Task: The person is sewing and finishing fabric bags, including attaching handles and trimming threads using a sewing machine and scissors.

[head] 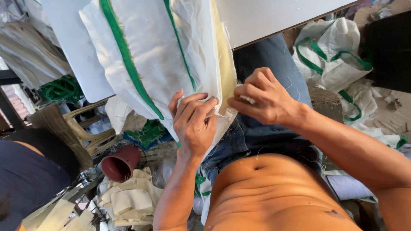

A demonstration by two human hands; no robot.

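Observation:
A white fabric bag piece (154, 55) with green trim strips hangs off the edge of a white table (265, 15) over my lap. My left hand (193, 122) pinches the lower edge of this fabric, fingers curled around a fold. My right hand (263, 99) grips the same edge just to the right, thumb and fingers pressed on the cloth. A pale yellow layer (224, 60) shows along the fabric's right side. The two hands almost touch.
Another white bag with green handles (332, 51) lies on the floor at right. A maroon cup (120, 163) and a heap of cream fabric pieces (128, 199) sit lower left. Green straps (62, 89) and a plastic chair (83, 128) stand left, beside another person (25, 171).

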